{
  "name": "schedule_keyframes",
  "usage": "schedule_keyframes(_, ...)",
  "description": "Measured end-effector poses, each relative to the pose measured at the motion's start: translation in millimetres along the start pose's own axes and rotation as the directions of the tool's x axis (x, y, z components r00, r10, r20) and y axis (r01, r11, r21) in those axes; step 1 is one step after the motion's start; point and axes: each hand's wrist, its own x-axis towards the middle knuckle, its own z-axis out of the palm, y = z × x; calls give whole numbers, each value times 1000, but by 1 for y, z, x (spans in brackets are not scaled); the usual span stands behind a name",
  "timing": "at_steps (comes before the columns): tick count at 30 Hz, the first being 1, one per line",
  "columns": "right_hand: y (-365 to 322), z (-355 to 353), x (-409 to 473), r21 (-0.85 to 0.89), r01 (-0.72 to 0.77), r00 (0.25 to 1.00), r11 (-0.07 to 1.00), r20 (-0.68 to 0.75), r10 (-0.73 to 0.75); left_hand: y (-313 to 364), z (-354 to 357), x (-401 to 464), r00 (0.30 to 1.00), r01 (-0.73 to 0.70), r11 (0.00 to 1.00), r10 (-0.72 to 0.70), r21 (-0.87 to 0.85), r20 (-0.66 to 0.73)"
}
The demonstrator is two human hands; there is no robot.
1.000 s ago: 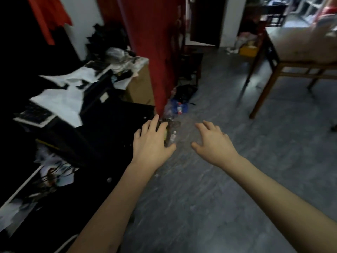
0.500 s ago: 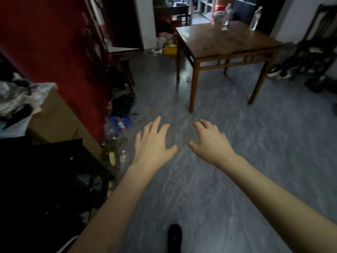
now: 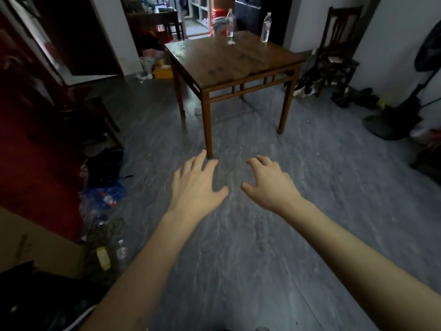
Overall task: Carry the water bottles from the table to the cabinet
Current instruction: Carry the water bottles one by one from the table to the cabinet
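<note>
Head camera showed both hands held out empty over the grey floor. The left hand was palm down with its fingers straight and spread; the right hand was palm down with fingers loosely bent and apart, gripping nothing. Well beyond the fingertips stood the wooden table, and on its far edge two water bottles: the left bottle and the right bottle, both upright and apart. The step looked like the walk to the table; it would go best taking one bottle per hand, gripped round the middle.
</note>
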Motion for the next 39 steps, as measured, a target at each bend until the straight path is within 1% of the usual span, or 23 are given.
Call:
schedule_keyframes(5,21,-15,52,-1,-41,998,999,-44,41,11,-1,61,999,-48,999,48,6,7)
schedule_keyframes(9,51,-31,97,4,-74,994,997,-83,74,30,5,119,997,-78,997,78,29,5)
schedule_keyframes(14,105,-56,158,24,-103,990,994,-92,105,73,11,204,994,-105,994,105,29,15)
schedule_keyframes(19,159,-98,225,18,-131,985,991,-107,132,120,11,288,988,-151,988,151,20,25)
schedule_keyframes(22,183,-119,264,-8,-121,983,993,-140,119,140,9,332,988,-155,988,155,13,-7)
schedule_keyframes(24,197,-130,289,-7,-119,984,993,-132,117,151,11,358,987,-158,987,158,9,7)
schedule_keyframes(30,220,-138,357,12,-123,986,992,-116,123,160,18,439,988,-152,988,151,22,28)
schedule_keyframes(34,230,-143,420,8,-111,989,994,-96,112,158,25,502,987,-152,988,152,15,52)
schedule_keyframes(39,232,-161,516,-16,-101,988,995,-117,99,149,18,597,985,-174,985,174,6,-1)
